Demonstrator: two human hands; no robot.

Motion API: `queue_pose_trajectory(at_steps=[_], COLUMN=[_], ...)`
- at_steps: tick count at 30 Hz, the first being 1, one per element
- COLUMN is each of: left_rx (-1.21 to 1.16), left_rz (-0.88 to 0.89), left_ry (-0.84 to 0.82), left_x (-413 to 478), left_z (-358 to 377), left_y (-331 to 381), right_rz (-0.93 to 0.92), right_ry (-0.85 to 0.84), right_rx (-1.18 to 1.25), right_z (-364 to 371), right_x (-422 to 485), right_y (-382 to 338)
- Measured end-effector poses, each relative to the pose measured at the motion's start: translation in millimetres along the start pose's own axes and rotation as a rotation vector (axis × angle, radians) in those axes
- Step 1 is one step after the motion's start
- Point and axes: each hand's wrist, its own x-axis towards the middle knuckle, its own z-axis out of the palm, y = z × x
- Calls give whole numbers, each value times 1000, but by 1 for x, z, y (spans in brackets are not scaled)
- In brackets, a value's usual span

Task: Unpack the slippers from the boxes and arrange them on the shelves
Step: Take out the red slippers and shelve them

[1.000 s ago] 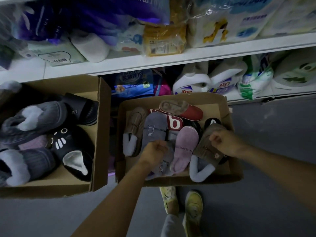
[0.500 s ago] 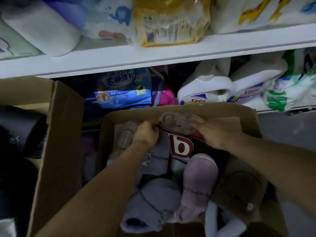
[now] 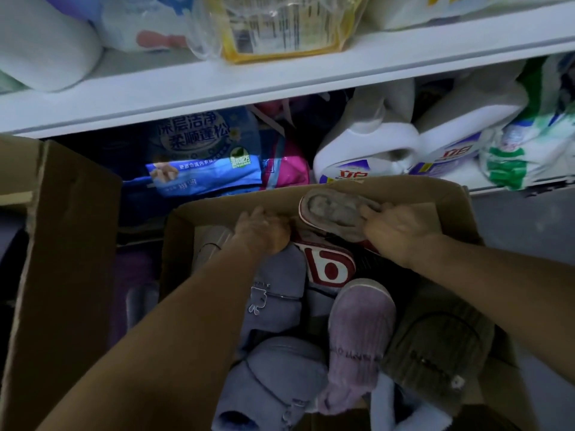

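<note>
The left forearm (image 3: 174, 321), at the lower left of the frame, and the right forearm (image 3: 497, 284), at the right edge, are bare. The left hand (image 3: 263, 230) and right hand (image 3: 401, 228) are bare too. The wrists seem bare as well, though the light is dim.

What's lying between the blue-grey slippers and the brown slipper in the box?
The head view shows one lilac ribbed slipper between the blue-grey slippers and the brown slipper, lying against both.
</note>
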Motion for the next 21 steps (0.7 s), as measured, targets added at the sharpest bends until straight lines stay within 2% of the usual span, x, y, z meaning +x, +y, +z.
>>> queue_pose_trajectory(at_steps=[2, 7, 12, 17, 19, 21], left_rx=[68, 118, 79, -263, -379, -381], left_rz=[35, 114, 96, 47, 99, 176], left_ry=[14, 26, 79, 206, 213, 214], left_x=[-4, -17, -39, -56, -65, -77], left_z=[-4, -14, -13, -8, -10, -14], left_y=[5, 20, 32, 50, 64, 78], right_rz=[64, 45, -21, -15, 6, 22], right_ry=[56, 248, 348, 350, 319, 277], right_rx=[56, 116, 152, 273, 299, 294], right_z=[-5, -8, -25, -36, -39, -47], right_x=[-10, -36, -58, -85, -101, -122], right_y=[8, 24, 25, 38, 45, 50])
